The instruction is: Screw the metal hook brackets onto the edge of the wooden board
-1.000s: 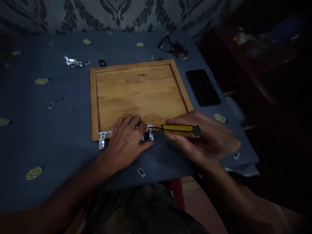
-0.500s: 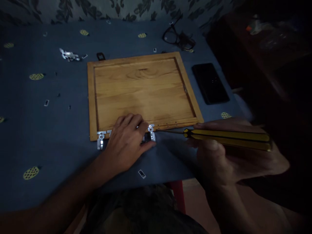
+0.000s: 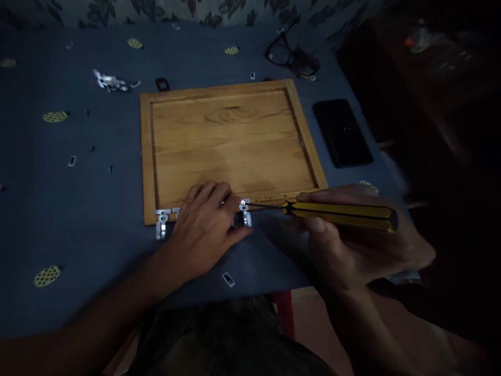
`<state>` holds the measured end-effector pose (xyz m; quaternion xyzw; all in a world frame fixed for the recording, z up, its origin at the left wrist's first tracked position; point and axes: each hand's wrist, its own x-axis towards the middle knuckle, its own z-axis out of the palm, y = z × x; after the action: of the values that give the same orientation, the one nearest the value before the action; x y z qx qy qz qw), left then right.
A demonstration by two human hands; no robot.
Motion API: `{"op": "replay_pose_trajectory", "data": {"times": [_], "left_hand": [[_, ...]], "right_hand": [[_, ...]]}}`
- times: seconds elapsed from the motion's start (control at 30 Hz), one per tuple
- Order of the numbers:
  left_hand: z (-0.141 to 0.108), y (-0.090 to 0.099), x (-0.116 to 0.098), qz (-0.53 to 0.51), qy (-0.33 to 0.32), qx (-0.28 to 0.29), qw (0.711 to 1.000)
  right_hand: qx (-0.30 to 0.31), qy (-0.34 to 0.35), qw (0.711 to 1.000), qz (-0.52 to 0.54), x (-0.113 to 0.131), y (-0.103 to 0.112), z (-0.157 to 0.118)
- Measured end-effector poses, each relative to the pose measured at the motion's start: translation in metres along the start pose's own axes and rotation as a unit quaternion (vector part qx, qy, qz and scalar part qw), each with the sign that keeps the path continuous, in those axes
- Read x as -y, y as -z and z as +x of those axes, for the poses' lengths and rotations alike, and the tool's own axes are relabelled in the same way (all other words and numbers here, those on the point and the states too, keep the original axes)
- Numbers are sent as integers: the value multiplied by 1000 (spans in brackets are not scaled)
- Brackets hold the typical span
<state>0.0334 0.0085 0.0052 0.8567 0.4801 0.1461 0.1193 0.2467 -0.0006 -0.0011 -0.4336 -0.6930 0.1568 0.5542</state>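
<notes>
A framed wooden panel [image 3: 230, 141] lies on the table with metal hinges along its near edge. My left hand [image 3: 203, 230] is closed over that edge, its thumb and forefinger around the right-hand hinge [image 3: 245, 213]; part of the hinge is hidden under the fingers. Another hinge [image 3: 162, 224] sits at the panel's near left corner. In my right hand [image 3: 352, 245] is a yellow and black screwdriver [image 3: 340, 215], held nearly level. Its tip reaches the screw at the right-hand hinge; whether it sits in the screw head I cannot tell.
Loose silver hinge parts [image 3: 110, 82] lie at the back left, with several small screws [image 3: 110, 169] nearer. A black phone [image 3: 343, 133] rests right of the panel, and glasses [image 3: 291, 56] lie behind it. The table's front edge runs close to my body.
My right hand has moved left with the screwdriver, bringing its tip from right of the hinge to the hinge's screw. My left hand keeps its place on the panel edge. The view has shifted slightly.
</notes>
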Motion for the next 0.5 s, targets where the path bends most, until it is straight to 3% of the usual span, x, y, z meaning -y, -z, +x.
{"op": "replay_pose_trajectory", "data": {"times": [0.1, 0.2, 0.33, 0.5], "left_hand": [[1, 0, 0, 0, -4, -2, 1000], [1, 0, 0, 3, -1, -2, 1000], [1, 0, -1, 4, 3, 2, 1000], [1, 0, 0, 7, 2, 3, 1000]], "right_hand": [[-38, 33, 999, -15, 1, -5, 5], [-37, 34, 999, -16, 0, -7, 5], [-19, 24, 1000, 0, 0, -6, 4], [21, 64, 997, -40, 6, -4, 11]]}}
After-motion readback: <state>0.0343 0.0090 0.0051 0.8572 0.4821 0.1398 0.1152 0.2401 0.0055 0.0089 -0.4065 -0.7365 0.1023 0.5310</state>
